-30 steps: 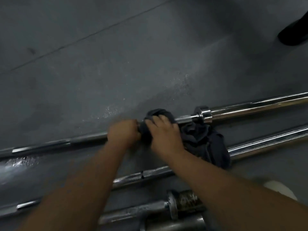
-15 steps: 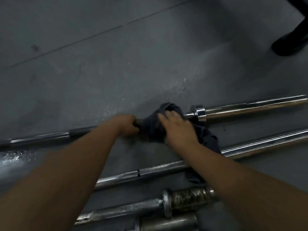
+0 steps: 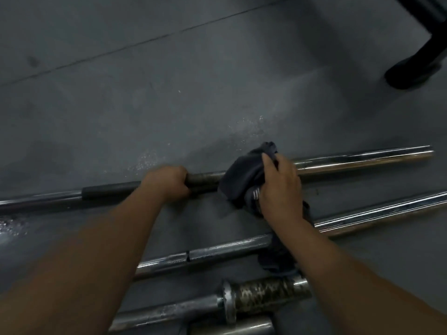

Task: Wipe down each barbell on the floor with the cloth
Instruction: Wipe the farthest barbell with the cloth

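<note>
Several steel barbells lie side by side on the grey floor. On the farthest barbell (image 3: 362, 158) my left hand (image 3: 167, 186) grips the dark shaft. Just to its right, my right hand (image 3: 280, 187) holds a dark grey cloth (image 3: 244, 177) wrapped over the same bar where the shaft meets the shiny sleeve; the collar is hidden under the cloth. A tail of the cloth hangs down under my right forearm across the second barbell (image 3: 217, 250). Nearer to me lies a rusty barbell (image 3: 263, 293) with a mottled sleeve.
Another chrome bar end (image 3: 232, 328) shows at the bottom edge. A black shoe (image 3: 408, 73) and dark leg of someone stand at the top right. Wet specks (image 3: 246, 124) mark the floor beyond the far bar. A seam line (image 3: 145, 43) crosses the floor farther out.
My right hand has slid the cloth rightward along the far bar, up to and over the collar. My left hand has kept its grip on the shaft. The view has shifted right.
</note>
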Available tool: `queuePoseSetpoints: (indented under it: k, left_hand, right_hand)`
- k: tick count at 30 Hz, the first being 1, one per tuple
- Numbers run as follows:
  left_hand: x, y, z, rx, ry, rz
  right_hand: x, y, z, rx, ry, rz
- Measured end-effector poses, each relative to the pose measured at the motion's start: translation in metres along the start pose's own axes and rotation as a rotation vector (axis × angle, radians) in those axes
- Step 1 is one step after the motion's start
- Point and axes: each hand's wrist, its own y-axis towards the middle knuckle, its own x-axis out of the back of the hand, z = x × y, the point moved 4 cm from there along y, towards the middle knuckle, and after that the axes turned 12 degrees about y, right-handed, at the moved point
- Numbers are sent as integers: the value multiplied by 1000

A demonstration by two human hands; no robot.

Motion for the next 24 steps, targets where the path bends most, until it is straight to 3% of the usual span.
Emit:
queuePoseSetpoints:
  k: [3, 6, 10, 13, 16, 19, 24]
  left_hand:
    - [7, 4, 1, 9, 4, 62]
    - [6, -1, -2, 26, 45, 17]
    - [-4, -20, -13, 133, 34, -266]
    - [-5, -27, -81, 24, -17, -480]
    - [5, -26, -139, 35, -33, -442]
    - [5, -21, -136, 81, -30, -408]
    - [10, -10, -129, 44, -82, -387]
  right_hand:
    - [16, 5, -17, -80, 21, -51]
    - [20, -12, -31, -108, -16, 28]
    - [29, -2, -18, -165, -75, 95]
    - [30, 26, -19, -126, -87, 153]
    - [31, 3, -23, -150, -107, 220]
    - [40, -24, -22, -146, -199, 304]
    - [35, 1, -22, -115, -194, 279]
